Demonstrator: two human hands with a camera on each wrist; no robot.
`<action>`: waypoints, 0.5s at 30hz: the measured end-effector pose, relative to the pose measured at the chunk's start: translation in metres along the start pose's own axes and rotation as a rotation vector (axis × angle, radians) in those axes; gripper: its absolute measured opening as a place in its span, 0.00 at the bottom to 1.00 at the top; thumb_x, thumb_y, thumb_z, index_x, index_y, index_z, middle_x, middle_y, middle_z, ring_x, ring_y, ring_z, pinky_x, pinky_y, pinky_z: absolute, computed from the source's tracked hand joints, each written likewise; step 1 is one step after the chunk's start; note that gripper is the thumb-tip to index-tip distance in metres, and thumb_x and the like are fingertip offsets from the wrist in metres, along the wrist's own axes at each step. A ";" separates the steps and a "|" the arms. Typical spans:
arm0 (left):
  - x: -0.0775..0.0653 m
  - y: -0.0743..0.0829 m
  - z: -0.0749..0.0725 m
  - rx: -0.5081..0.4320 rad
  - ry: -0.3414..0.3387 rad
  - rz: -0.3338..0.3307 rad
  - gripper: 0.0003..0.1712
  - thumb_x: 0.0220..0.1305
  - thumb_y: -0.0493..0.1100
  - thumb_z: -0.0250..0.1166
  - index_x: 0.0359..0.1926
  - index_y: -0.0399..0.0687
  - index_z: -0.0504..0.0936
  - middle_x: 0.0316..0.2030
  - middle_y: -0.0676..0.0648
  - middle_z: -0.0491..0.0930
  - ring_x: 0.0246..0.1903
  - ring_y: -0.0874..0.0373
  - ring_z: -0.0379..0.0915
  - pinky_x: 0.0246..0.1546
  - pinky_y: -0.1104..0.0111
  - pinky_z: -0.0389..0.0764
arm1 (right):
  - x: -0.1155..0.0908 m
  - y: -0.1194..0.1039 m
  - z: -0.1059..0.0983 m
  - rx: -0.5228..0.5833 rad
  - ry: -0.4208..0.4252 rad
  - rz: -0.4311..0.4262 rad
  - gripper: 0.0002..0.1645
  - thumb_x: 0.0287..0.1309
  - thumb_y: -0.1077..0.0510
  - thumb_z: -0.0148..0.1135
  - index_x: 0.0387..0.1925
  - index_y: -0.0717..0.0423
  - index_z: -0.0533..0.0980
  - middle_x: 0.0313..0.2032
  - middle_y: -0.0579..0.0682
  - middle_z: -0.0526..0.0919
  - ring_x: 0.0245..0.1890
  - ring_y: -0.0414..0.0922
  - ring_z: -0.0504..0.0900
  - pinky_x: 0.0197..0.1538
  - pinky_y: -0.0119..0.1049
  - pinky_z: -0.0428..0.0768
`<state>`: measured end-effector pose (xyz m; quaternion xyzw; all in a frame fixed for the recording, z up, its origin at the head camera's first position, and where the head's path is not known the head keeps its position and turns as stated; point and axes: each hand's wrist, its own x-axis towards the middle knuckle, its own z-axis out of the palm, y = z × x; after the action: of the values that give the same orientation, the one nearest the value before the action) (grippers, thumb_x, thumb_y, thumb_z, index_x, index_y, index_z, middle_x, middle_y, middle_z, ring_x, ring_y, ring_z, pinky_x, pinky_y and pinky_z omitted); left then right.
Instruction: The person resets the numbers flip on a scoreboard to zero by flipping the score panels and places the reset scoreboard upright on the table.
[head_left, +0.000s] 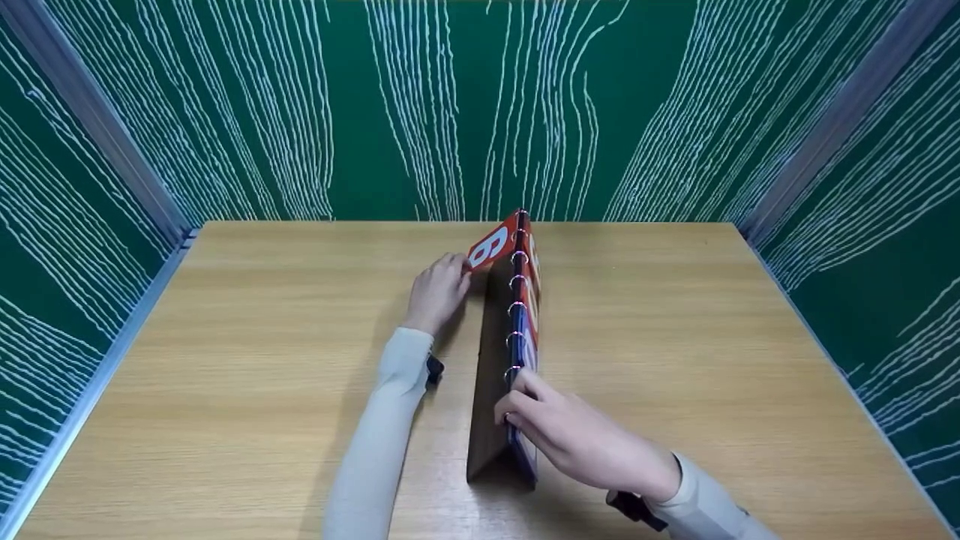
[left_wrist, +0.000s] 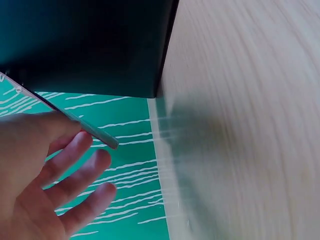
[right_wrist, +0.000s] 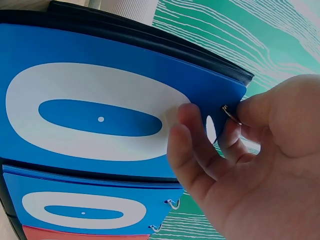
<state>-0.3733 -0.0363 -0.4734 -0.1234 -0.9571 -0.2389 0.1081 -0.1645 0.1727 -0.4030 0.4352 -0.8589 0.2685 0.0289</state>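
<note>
A flip scoreboard (head_left: pixel 489 367) with a black stand stands tent-like on the table, its ridge running away from me. Metal rings along the ridge bind red and blue number cards on its right face. My left hand (head_left: pixel 437 291) pinches the free edge of a red card (head_left: pixel 493 248) at the far end, swung over to the left. The left wrist view shows that card (left_wrist: pixel 102 136) edge-on between thumb and index finger. At the near end, my right hand (head_left: pixel 574 439) pinches the ridge by a ring (right_wrist: pixel 231 115), its other fingers before a blue card (right_wrist: pixel 207 87) with a white 0.
Around the scoreboard lies a wooden table (head_left: pixel 660 315). Green walls (head_left: pixel 480 112) with white wavy lines rise behind it and along both sides. A dark wrist strap (head_left: pixel 636 510) sits on the right forearm.
</note>
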 end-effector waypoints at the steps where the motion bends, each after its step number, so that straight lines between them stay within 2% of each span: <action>1: 0.000 0.000 0.000 0.006 -0.012 -0.021 0.20 0.73 0.44 0.62 0.61 0.42 0.79 0.54 0.42 0.83 0.51 0.50 0.83 0.56 0.55 0.84 | 0.000 0.000 0.000 -0.001 0.000 0.001 0.10 0.78 0.58 0.47 0.47 0.45 0.76 0.40 0.40 0.69 0.28 0.32 0.68 0.33 0.21 0.72; 8: -0.001 -0.002 0.002 0.000 -0.053 -0.148 0.26 0.76 0.50 0.57 0.66 0.40 0.72 0.57 0.39 0.83 0.50 0.48 0.84 0.55 0.53 0.84 | -0.001 0.000 0.000 -0.003 0.005 -0.006 0.10 0.78 0.58 0.47 0.47 0.45 0.76 0.40 0.40 0.69 0.28 0.31 0.68 0.33 0.20 0.72; 12: -0.001 -0.003 0.000 -0.051 -0.043 -0.182 0.28 0.74 0.51 0.59 0.67 0.41 0.69 0.60 0.39 0.82 0.54 0.47 0.84 0.57 0.53 0.83 | -0.001 0.000 0.000 0.003 -0.004 0.005 0.10 0.78 0.57 0.47 0.46 0.45 0.76 0.40 0.40 0.69 0.28 0.32 0.69 0.33 0.20 0.72; 15: -0.002 -0.002 0.000 -0.070 -0.025 -0.186 0.28 0.73 0.50 0.61 0.67 0.42 0.69 0.60 0.39 0.82 0.51 0.48 0.84 0.56 0.54 0.84 | 0.000 -0.001 0.000 0.006 -0.016 0.020 0.11 0.79 0.56 0.46 0.46 0.45 0.76 0.40 0.40 0.68 0.27 0.32 0.68 0.32 0.21 0.72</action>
<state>-0.3721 -0.0386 -0.4744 -0.0408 -0.9567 -0.2796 0.0694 -0.1638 0.1728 -0.4025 0.4285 -0.8627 0.2681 0.0179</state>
